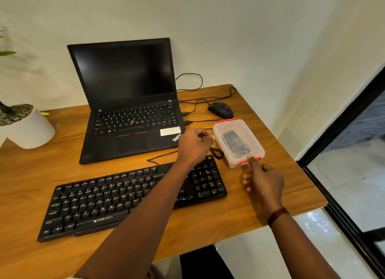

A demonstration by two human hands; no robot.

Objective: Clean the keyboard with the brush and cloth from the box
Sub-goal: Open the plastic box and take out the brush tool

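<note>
The closed box (233, 129) sits on the counter (218, 220) just right of the keyboard (93, 203), something dark inside. The right hand (263, 183) lays a straight forefinger on its near red clip (241, 162), other fingers curled. The left hand (194, 143) is curled beside the box; I cannot tell whether it grips anything.

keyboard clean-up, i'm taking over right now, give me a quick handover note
Hands: the left hand is a curled fist beside the left side of the clear box, nothing visibly held. The right hand has its index fingertip on the near orange clip, other fingers curled.
Things: the box stands just right of the black keyboard, lid on. Something dark shows inside; brush and cloth can't be told apart.
Done: nothing yet, box not open.
To do: unclip, lift the lid, take out brush and cloth, clean the keyboard.
</note>
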